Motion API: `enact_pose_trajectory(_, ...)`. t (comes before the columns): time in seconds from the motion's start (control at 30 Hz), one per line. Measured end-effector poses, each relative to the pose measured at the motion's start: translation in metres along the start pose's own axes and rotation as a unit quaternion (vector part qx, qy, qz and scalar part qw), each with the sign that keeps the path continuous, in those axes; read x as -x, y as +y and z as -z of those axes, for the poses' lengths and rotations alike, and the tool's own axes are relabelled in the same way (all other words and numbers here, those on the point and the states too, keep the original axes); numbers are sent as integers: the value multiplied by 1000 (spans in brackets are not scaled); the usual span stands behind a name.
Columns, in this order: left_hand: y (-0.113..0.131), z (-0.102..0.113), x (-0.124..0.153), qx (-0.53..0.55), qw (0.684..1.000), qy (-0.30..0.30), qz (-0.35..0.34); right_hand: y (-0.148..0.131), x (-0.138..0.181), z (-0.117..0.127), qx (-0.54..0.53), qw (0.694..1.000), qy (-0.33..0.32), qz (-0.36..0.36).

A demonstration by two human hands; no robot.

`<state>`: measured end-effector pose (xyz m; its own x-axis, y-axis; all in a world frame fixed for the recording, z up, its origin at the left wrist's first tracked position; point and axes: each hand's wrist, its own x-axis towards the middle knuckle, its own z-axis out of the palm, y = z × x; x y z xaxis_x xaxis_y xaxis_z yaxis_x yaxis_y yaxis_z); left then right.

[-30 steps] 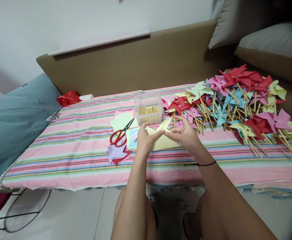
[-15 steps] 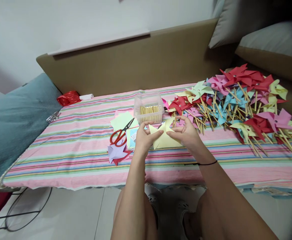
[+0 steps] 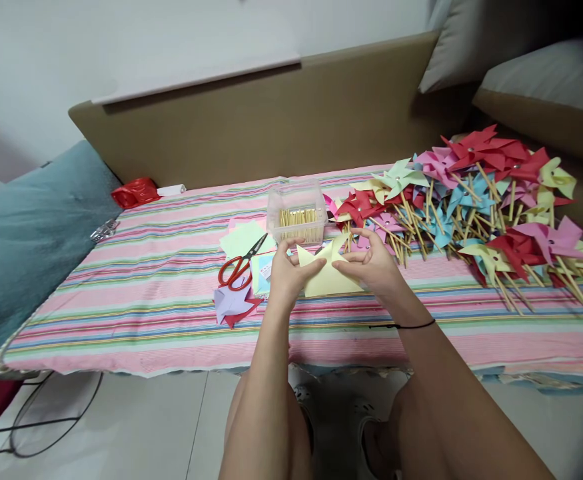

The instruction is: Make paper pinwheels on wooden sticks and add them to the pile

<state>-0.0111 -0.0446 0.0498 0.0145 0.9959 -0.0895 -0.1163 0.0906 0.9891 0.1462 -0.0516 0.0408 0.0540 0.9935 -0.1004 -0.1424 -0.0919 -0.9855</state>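
Note:
A pale yellow sheet of paper (image 3: 328,283), cut so that its corners stand up as points, is between my two hands. My left hand (image 3: 291,272) pinches its left part with thumb and fingers. On the other side my right hand (image 3: 371,265) grips it, the thumb near the middle. Just behind the hands stands a clear plastic box (image 3: 296,200) with short wooden sticks (image 3: 298,219). Red-handled scissors (image 3: 241,263) lie left of my left hand, on pale paper sheets (image 3: 244,239). Cut purple paper (image 3: 231,301) lies over red paper nearer me.
Finished paper pinwheels (image 3: 471,200) on wooden sticks are heaped at the right. A striped cloth (image 3: 146,287) covers the seat. At the far left lie a red plastic bag (image 3: 135,193), a white small box (image 3: 172,190) and a shiny clear packet (image 3: 105,231). Cushions stand at both ends.
Both hands keep their hold on the yellow paper. Its left lower corner looks slightly shifted, and the view has moved a little; nothing else has visibly changed.

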Motion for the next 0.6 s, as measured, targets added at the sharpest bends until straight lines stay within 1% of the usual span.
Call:
enact_pose_trajectory(0.2,-1,-2,0,-31,999,9,-17,0,-1,0,-5,1000,4,-7)
enact_pose_trajectory(0.43,0,-3,0,-36,999,17,-17,2,-2,1,-5,1000,2,-8)
enact_pose_trajectory(0.6,2,-4,1,-28,999,11,-19,2,-2,2,-4,1000,4,-12)
